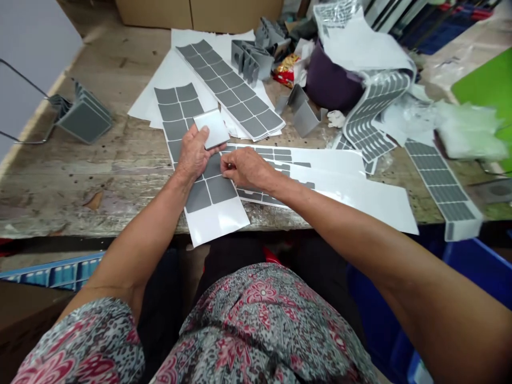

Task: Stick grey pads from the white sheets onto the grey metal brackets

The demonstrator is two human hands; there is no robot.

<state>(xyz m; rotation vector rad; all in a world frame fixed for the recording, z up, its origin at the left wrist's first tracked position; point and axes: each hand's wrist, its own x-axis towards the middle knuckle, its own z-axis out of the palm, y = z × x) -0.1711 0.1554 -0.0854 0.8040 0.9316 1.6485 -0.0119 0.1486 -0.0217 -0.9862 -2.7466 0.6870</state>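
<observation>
Plate [212, 129] is clamped in the left hand [195, 154], thumb on top, fingers beneath, above a gray-squared sheet [200, 196]. The right hand [247, 169] curls nearly closed at the sheet's right edge; whether it pinches anything, I cannot tell. Beyond stand bent brackets [252, 61] near a purple bowl [330, 80].
</observation>
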